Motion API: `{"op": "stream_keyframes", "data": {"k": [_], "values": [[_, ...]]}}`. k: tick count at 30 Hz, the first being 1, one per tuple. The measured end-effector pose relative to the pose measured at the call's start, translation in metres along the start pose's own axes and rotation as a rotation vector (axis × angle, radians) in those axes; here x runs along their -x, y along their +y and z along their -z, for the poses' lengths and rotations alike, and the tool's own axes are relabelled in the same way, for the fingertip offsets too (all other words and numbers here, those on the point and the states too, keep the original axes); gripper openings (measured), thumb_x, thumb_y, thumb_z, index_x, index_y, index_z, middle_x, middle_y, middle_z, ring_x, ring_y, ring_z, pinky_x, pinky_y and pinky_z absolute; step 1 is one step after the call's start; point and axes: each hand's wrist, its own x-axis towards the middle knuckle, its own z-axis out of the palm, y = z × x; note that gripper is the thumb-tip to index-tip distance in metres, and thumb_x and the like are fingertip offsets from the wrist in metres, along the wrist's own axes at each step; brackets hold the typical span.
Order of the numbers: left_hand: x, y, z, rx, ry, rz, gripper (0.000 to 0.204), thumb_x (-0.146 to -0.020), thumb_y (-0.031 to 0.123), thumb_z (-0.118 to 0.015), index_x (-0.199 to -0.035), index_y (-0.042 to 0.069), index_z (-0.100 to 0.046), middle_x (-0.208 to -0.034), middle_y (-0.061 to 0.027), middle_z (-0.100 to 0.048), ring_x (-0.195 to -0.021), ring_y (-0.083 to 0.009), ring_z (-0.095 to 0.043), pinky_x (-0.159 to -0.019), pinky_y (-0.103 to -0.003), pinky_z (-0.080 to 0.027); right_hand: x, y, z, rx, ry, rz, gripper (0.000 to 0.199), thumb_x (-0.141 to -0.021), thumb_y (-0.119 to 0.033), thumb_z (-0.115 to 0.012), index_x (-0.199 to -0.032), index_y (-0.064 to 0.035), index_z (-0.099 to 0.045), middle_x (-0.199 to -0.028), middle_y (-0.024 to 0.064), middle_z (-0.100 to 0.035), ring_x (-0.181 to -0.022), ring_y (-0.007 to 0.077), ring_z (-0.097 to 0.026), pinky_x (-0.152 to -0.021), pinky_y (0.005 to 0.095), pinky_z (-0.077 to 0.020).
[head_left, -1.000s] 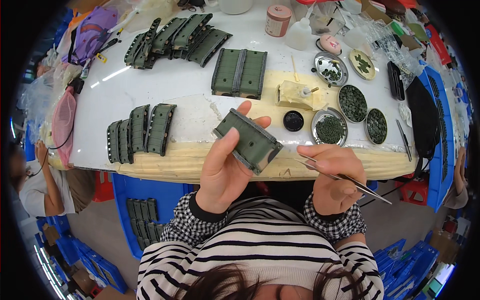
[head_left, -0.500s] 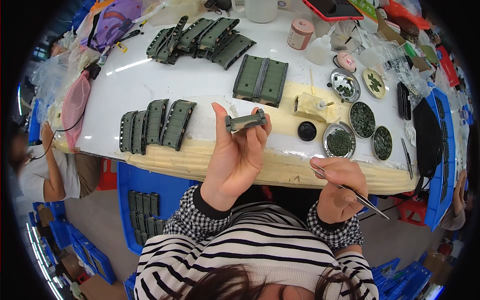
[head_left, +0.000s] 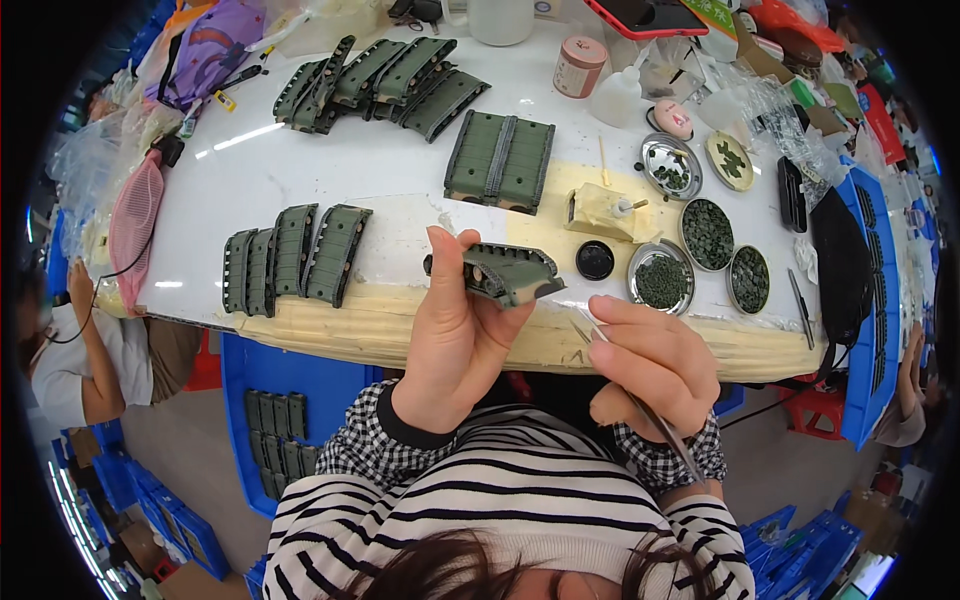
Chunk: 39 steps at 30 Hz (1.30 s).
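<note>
Green model part [head_left: 507, 272] held up over the front edge of the counter [head_left: 390, 170], long axis running roughly left-right, its right end dipping a little toward the tweezers.

Going left to right: a row of similar green pieces [head_left: 290, 255] lies flat on the counter, then the left hand [head_left: 455, 345] has its fingers [head_left: 445, 262] wrapped round the part's left end, thumb on the near side. The right hand [head_left: 650, 365] sits just beside it, fingers closed on thin metal tweezers [head_left: 650, 420], tip angled up-left near the part. Small round dishes [head_left: 662, 282] of dark green bits sit behind.
</note>
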Motion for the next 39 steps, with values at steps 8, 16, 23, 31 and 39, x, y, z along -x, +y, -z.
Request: {"op": "stream_keyframes", "data": {"k": [8, 16, 23, 31, 39], "values": [[0.003, -0.004, -0.006, -0.047, 0.047, 0.004, 0.045, -0.09, 0.054, -0.053, -0.109, 0.014, -0.059, -0.101, -0.0049, -0.067, -0.091, -0.0146, -0.068, -0.07, -0.021, -0.06, -0.007, 0.006, -0.002, 0.054, -0.057, 0.071, 0.036, -0.079, -0.026, -0.073, -0.102, 0.0, -0.065, -0.094, 0.0128, -0.065, -0.096, 0.032, -0.068, -0.069, 0.0323, -0.057], [0.003, -0.01, -0.001, -0.155, -0.091, -0.117, 0.038, -0.097, 0.042, -0.051, -0.124, 0.015, -0.048, -0.112, -0.0087, -0.062, -0.103, -0.0192, -0.064, -0.081, -0.029, -0.057, 0.001, 0.003, -0.008, -0.339, 0.146, -0.363, 0.022, -0.095, -0.017, -0.054, -0.101, 0.0013, -0.065, -0.105, 0.0198, -0.068, -0.095, 0.0276, -0.066, -0.083, 0.0324, -0.0505], [0.004, -0.01, 0.004, -0.257, -0.148, -0.181, 0.042, -0.097, 0.038, -0.052, -0.132, 0.018, -0.038, -0.118, -0.0124, -0.059, -0.112, -0.023, -0.058, -0.097, -0.039, -0.049, 0.004, 0.004, -0.013, -0.448, 0.235, -0.433, 0.022, -0.098, -0.015, -0.05, -0.098, 0.0016, -0.065, -0.104, 0.0179, -0.069, -0.088, 0.0206, -0.064, -0.081, 0.0299, -0.0497], [0.005, -0.01, 0.004, -0.282, -0.203, -0.204, 0.043, -0.098, 0.036, -0.052, -0.133, 0.019, -0.035, -0.118, -0.0125, -0.058, -0.113, -0.0234, -0.057, -0.098, -0.041, -0.048, 0.004, 0.005, -0.013, -0.442, 0.228, -0.436, 0.023, -0.098, -0.015, -0.05, -0.098, 0.0019, -0.065, -0.103, 0.0178, -0.069, -0.087, 0.0202, -0.064, -0.08, 0.0295, -0.0498], [0.007, -0.008, 0.001, -0.297, -0.197, -0.19, 0.044, -0.097, 0.034, -0.054, -0.134, 0.019, -0.034, -0.12, -0.0133, -0.058, -0.113, -0.0234, -0.057, -0.098, -0.04, -0.048, 0.005, 0.007, -0.014, -0.424, 0.23, -0.415, 0.022, -0.098, -0.014, -0.05, -0.097, 0.002, -0.065, -0.103, 0.0185, -0.069, -0.089, 0.0218, -0.065, -0.081, 0.0304, -0.0502]]}}
